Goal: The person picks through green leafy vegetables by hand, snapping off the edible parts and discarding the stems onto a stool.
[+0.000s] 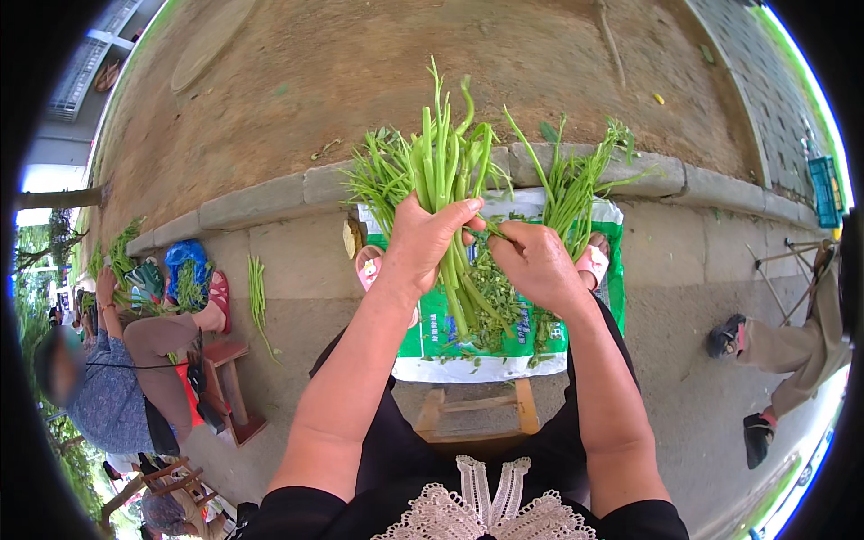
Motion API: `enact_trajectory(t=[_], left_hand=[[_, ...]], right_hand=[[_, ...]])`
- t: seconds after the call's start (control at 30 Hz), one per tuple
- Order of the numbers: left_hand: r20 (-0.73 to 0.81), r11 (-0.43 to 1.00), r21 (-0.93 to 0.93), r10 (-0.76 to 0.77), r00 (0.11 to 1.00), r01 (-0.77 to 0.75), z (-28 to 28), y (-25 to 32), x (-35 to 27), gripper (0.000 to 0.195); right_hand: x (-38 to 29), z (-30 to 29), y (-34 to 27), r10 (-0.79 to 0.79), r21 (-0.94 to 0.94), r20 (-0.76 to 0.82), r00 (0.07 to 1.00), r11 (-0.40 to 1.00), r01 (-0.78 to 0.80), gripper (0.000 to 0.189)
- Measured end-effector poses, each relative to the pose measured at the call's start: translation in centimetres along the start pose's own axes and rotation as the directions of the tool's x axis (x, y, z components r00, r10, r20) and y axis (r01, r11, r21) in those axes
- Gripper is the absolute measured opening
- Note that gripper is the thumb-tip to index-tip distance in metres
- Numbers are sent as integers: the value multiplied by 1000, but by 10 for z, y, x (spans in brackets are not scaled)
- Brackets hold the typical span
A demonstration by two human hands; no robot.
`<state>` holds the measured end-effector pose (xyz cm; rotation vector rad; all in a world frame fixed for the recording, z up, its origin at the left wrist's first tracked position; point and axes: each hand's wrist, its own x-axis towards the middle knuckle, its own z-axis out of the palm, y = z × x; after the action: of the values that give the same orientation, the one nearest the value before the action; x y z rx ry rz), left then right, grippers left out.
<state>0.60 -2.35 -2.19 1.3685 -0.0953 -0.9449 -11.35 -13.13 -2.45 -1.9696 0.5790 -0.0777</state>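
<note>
A thick bundle of long green vegetable stems [439,165] stands upright in my left hand [432,239], whose fingers wrap around its middle. Close to its right, my right hand [540,263] pinches a thin green stalk or leaf end between thumb and forefinger. Under both hands a green and white plastic sack [418,368] lies spread on the pavement, with chopped or plucked leaves [496,290] scattered over it. Beyond the hands, one pile of thin stems [378,175] rests at the left and another pile [574,189] at the right, both near the curb.
A stone curb [256,196] borders bare soil. Loose stems [257,297] lie on the pavement at left, near another person seated with greens and a blue plastic bag [185,260]. A wooden stool [476,405] stands below me. At right are a person's legs [783,347] and a folding seat frame [776,270].
</note>
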Motion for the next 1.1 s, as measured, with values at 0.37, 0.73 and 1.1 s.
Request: enact_trajectory(t=[0.37, 0.73, 1.1], left_hand=[[23, 999, 32, -16, 1000, 15, 2, 10, -5, 19], [88, 990, -120, -68, 994, 78, 1, 7, -6, 18], [25, 977, -197, -74, 997, 77, -1, 10, -5, 18]], right_hand=[[3, 2, 8, 19, 155, 18, 1000, 988, -22, 21], [4, 7, 10, 36, 403, 49, 998, 914, -53, 22], [3, 5, 1, 52, 445, 61, 997, 893, -74, 24]])
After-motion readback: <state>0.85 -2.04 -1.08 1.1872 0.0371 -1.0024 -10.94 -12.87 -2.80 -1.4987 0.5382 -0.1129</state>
